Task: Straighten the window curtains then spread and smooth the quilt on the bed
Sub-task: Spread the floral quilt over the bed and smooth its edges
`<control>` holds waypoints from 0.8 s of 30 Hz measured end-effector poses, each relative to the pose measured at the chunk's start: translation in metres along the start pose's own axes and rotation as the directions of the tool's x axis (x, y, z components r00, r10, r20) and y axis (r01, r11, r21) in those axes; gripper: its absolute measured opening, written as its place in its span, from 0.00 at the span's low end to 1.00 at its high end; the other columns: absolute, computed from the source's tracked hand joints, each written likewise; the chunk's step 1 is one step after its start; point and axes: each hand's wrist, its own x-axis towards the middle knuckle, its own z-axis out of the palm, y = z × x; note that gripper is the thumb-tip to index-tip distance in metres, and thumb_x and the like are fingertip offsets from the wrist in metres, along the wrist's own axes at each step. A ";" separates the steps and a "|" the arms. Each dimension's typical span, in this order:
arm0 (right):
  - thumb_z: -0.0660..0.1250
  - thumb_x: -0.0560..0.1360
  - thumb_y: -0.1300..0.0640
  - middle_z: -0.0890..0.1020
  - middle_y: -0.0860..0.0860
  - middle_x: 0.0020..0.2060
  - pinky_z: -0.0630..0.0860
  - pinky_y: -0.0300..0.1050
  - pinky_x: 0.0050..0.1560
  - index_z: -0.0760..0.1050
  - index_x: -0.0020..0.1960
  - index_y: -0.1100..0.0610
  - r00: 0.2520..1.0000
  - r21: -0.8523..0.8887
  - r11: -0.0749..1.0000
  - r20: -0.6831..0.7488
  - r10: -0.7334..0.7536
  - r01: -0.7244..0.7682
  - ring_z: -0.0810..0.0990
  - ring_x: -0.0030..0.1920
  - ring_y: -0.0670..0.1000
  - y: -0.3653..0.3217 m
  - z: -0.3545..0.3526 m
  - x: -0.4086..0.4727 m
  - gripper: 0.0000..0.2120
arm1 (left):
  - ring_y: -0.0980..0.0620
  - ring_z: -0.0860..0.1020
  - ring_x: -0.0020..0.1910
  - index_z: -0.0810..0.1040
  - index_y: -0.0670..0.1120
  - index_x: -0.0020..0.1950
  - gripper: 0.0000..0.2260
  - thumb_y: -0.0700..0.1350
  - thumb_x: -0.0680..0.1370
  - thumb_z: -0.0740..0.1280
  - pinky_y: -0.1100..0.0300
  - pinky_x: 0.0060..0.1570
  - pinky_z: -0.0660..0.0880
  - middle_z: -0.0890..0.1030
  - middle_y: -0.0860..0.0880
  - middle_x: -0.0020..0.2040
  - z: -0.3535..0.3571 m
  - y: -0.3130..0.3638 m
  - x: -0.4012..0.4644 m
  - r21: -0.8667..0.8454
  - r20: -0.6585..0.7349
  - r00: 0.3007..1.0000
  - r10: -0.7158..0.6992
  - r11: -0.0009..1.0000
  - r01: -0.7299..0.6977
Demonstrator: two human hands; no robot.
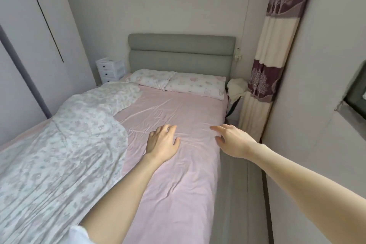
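Note:
A white floral quilt (65, 144) lies bunched over the left half of the bed, leaving the wrinkled pink sheet (174, 109) bare on the right. My left hand (162, 142) rests palm down on the pink sheet, fingers apart, holding nothing. My right hand (231, 140) hovers over the bed's right edge with fingers spread and empty. A purple and cream curtain (275, 45) hangs gathered in a narrow column along the wall on the right.
Two floral pillows (178, 82) lie against the grey headboard (181, 53). A small white drawer unit (109, 70) stands at the far left of the bed. A cream cloth bundle (236, 88) sits by the curtain. A narrow grey floor strip (237, 194) runs along the bed's right side.

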 end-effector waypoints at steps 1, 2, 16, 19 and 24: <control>0.53 0.79 0.54 0.68 0.54 0.69 0.68 0.52 0.63 0.59 0.73 0.51 0.999 -0.012 1.000 0.024 -0.022 0.023 0.64 0.69 0.56 0.024 -0.006 0.025 0.22 | 0.46 0.68 0.67 0.67 0.48 0.70 0.20 0.52 0.79 0.58 0.53 0.62 0.65 0.70 0.48 0.68 0.005 0.009 0.030 0.005 -0.003 1.000 -0.026 1.000 0.026; 0.52 0.79 0.54 0.68 0.54 0.69 0.68 0.52 0.63 0.59 0.73 0.51 0.999 -0.023 0.999 0.038 -0.034 0.035 0.64 0.70 0.56 0.038 -0.008 0.040 0.22 | 0.46 0.68 0.67 0.67 0.47 0.69 0.20 0.52 0.79 0.58 0.53 0.62 0.65 0.70 0.48 0.68 0.007 0.015 0.048 0.009 -0.012 0.999 -0.044 0.999 0.044; 0.53 0.79 0.56 0.65 0.54 0.72 0.65 0.51 0.68 0.59 0.73 0.52 0.944 0.112 0.958 0.172 -0.281 0.264 0.64 0.70 0.57 0.159 -0.007 0.364 0.22 | 0.46 0.68 0.68 0.65 0.47 0.72 0.21 0.50 0.80 0.57 0.52 0.64 0.66 0.69 0.46 0.70 0.067 -0.030 0.302 0.037 -0.018 0.935 -0.354 0.934 0.355; 0.53 0.79 0.56 0.65 0.53 0.72 0.64 0.48 0.68 0.59 0.73 0.51 0.933 0.121 0.949 0.185 -0.309 0.291 0.65 0.70 0.56 0.165 -0.006 0.444 0.22 | 0.46 0.68 0.67 0.64 0.47 0.72 0.21 0.50 0.80 0.56 0.52 0.63 0.67 0.69 0.46 0.70 0.087 -0.061 0.361 0.033 -0.016 0.904 -0.426 0.904 0.427; 0.53 0.80 0.57 0.66 0.54 0.71 0.65 0.46 0.67 0.60 0.73 0.52 0.908 0.176 0.923 0.193 -0.372 0.341 0.68 0.69 0.55 0.166 -0.008 0.568 0.22 | 0.46 0.68 0.67 0.64 0.48 0.72 0.20 0.49 0.80 0.57 0.51 0.62 0.68 0.69 0.47 0.69 0.109 -0.104 0.446 0.032 -0.026 0.840 -0.542 0.839 0.543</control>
